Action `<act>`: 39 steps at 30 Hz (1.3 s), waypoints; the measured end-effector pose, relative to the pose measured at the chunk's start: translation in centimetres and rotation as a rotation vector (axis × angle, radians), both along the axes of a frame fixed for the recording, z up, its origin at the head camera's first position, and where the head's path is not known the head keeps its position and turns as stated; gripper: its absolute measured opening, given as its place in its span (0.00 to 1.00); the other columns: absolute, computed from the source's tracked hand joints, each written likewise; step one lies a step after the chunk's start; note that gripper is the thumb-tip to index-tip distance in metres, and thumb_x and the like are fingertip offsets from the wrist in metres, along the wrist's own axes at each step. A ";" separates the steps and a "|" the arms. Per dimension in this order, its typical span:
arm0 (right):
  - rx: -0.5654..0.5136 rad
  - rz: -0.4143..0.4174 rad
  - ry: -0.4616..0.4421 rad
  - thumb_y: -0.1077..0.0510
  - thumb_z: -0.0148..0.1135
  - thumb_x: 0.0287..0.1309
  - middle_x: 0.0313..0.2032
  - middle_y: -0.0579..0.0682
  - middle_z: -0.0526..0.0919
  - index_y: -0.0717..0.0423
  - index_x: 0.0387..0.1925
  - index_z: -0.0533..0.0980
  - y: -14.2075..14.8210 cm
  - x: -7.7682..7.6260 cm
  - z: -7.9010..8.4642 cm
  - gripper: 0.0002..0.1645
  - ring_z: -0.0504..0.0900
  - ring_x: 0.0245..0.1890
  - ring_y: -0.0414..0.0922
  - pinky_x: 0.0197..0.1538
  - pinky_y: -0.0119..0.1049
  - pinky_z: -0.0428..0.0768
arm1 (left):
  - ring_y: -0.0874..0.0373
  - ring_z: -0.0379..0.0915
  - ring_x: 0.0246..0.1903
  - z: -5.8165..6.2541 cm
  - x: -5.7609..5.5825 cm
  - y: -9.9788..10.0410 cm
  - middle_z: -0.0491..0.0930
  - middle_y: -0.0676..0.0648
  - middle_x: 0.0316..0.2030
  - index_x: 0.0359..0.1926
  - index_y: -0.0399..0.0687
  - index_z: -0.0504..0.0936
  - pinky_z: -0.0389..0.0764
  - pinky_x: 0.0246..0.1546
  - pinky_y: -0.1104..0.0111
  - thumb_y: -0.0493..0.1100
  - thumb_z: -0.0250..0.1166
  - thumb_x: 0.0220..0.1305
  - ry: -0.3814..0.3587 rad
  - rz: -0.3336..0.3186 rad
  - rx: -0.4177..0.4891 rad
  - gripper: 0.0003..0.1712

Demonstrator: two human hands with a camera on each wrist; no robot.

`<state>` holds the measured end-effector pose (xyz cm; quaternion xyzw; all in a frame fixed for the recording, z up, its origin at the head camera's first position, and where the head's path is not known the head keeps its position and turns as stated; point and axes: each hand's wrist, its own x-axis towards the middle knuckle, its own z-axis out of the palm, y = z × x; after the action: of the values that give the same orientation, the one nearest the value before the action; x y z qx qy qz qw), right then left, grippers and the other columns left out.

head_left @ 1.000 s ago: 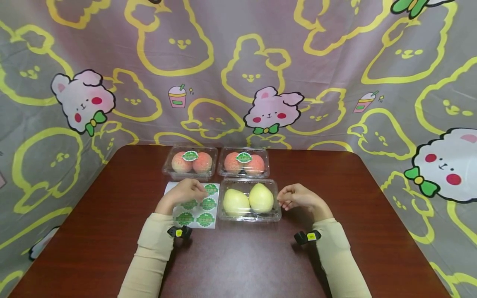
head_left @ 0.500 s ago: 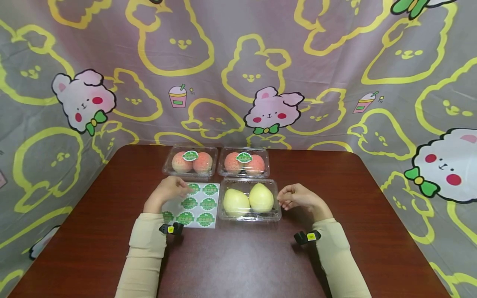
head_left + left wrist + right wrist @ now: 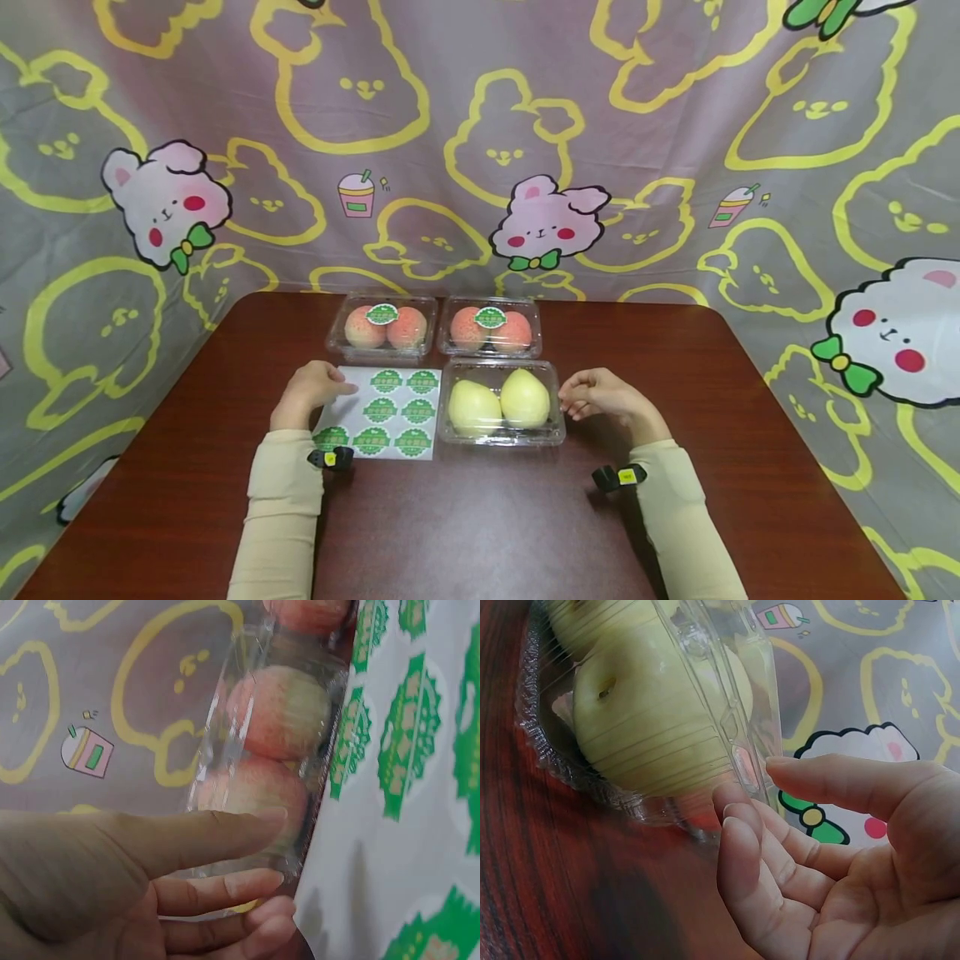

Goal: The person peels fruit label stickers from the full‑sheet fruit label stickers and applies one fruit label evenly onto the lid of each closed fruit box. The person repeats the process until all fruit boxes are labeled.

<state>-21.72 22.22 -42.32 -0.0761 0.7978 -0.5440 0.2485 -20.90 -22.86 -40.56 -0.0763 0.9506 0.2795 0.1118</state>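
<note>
My left hand [image 3: 309,392] is at the left edge of a white sticker sheet [image 3: 347,410], its thumb over the sheet's upper left part. In the left wrist view the thumb lies above loosely bent fingers [image 3: 214,892], with nothing seen between them. Several round green labels [image 3: 371,442] show on the sheet. Beside it stands a shut clear plastic box [image 3: 501,438] with two pale yellow fruits [image 3: 524,398], pear-like in shape. My right hand [image 3: 606,400] is at that box's right side, fingers loosely bent. Whether the fingertips touch the box I cannot tell.
Behind stand two clear boxes of reddish peaches, a left one [image 3: 338,340] and a right one [image 3: 529,343], each with a green label on its lid. Everything lies on a dark brown table [image 3: 480,517]. A patterned curtain [image 3: 465,108] hangs behind and at both sides.
My left hand has moved left across the sticker sheet to its edge, uncovering more labels and bare backing. My right hand and the boxes have stayed put.
</note>
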 end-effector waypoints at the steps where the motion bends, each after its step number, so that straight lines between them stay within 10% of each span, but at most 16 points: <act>1: 0.000 0.000 0.000 0.66 0.54 0.62 0.27 0.46 0.82 0.77 0.45 0.73 0.0 0.0 0.0 0.15 0.80 0.28 0.40 0.35 0.31 0.83 | 0.47 0.74 0.37 -0.1 0.0 -0.1 0.80 0.34 0.40 0.46 0.30 0.78 0.76 0.36 0.59 0.47 0.68 0.57 0.000 0.010 -0.017 0.24; 22: -0.001 -0.016 0.004 0.65 0.53 0.62 0.28 0.47 0.83 0.75 0.45 0.74 0.0 -0.1 -0.2 0.14 0.81 0.29 0.41 0.36 0.32 0.83 | 0.47 0.68 0.32 -2.1 -0.4 -0.5 0.75 0.36 0.33 0.42 0.27 0.76 0.72 0.30 0.62 0.47 0.74 0.50 -0.042 0.095 -0.048 0.28; 31: -0.015 -0.012 0.014 0.66 0.52 0.63 0.27 0.47 0.82 0.77 0.45 0.72 0.2 0.1 0.2 0.15 0.81 0.29 0.41 0.36 0.33 0.84 | 0.57 0.57 0.22 -2.2 -0.4 -0.9 0.56 0.51 0.16 0.14 0.48 0.65 0.61 0.23 0.67 0.48 0.74 0.49 -0.052 0.089 -0.018 0.25; 39: -0.017 -0.016 0.021 0.65 0.53 0.63 0.27 0.48 0.82 0.77 0.45 0.73 0.3 0.0 0.1 0.15 0.81 0.29 0.42 0.36 0.32 0.84 | 0.49 0.67 0.33 -2.2 -0.4 -1.7 0.71 0.41 0.30 0.38 0.32 0.74 0.70 0.30 0.65 0.46 0.73 0.51 -0.054 0.093 0.031 0.23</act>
<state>-21.71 22.54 -42.22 -0.0774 0.7964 -0.5519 0.2350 -21.30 -24.59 -42.75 -0.1259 0.9382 0.2971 0.1256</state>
